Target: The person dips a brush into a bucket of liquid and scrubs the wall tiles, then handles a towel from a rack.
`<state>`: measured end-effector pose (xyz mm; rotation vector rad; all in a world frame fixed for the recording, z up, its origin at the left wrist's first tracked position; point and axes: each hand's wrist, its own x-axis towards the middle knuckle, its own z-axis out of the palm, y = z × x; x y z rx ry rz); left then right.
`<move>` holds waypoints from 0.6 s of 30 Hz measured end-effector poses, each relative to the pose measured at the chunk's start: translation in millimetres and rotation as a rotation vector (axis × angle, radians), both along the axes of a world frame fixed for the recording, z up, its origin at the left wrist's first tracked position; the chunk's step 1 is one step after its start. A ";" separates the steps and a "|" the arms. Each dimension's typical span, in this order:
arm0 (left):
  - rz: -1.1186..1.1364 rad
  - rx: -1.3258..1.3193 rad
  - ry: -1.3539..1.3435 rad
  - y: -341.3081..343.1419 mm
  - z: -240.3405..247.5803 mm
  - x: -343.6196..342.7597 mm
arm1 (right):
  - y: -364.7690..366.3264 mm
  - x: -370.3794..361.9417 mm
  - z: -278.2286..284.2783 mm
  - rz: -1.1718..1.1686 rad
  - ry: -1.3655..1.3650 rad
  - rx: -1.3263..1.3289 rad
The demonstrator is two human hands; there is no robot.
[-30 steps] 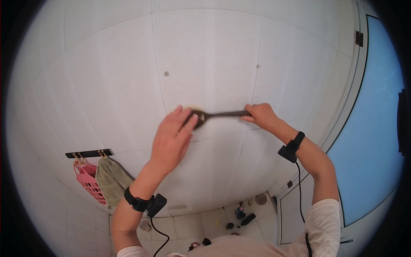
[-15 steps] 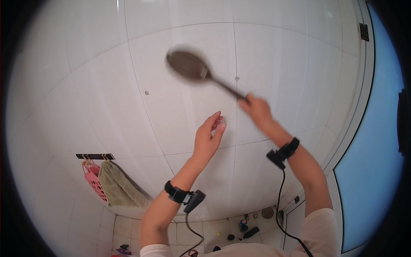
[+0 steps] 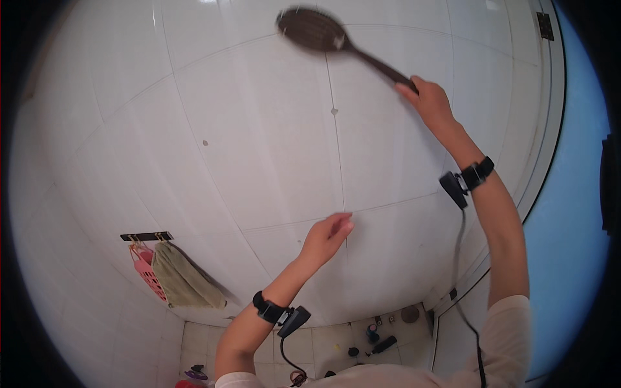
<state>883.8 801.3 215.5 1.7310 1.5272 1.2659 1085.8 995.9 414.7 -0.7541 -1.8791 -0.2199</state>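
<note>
High in front of the tiled wall, my right hand (image 3: 428, 103) is closed round the handle end of a dark brown long-handled brush (image 3: 314, 29). Its oval head points up and to the left, slightly blurred. Whether the head touches the wall I cannot tell. Lower down, near the middle, my left hand (image 3: 326, 240) holds nothing visible; its fingers are loosely bent, with a gap to the thumb. Each forearm wears a black strap with a small black device and a cable.
White tiled wall (image 3: 272, 149) fills most of the view. At lower left a hook rail (image 3: 146, 237) carries a pink basket (image 3: 147, 275) and a green-grey towel (image 3: 184, 279). A blue door panel (image 3: 576, 213) stands at right. Bottles, including a black bottle (image 3: 383, 344), lie on the floor below.
My right hand has moved up and to the right, taking the brush with it. My left hand has dropped lower, its fingers more bent.
</note>
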 end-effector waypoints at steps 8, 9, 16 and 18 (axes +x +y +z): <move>0.146 0.074 -0.379 42.8 -18.8 11.3 | -35.7 -56.5 -165.6 0.214 -0.508 -0.028; 0.116 -0.001 -0.359 40.5 -26.9 14.5 | -39.0 -55.1 -175.5 0.240 -0.524 -0.070; 0.244 0.260 -0.722 16.2 6.6 15.6 | -99.1 -108.1 -145.9 0.447 -0.259 -0.351; 0.377 0.457 -0.800 12.1 22.2 7.1 | -116.9 -130.1 -152.7 0.572 -0.169 -0.388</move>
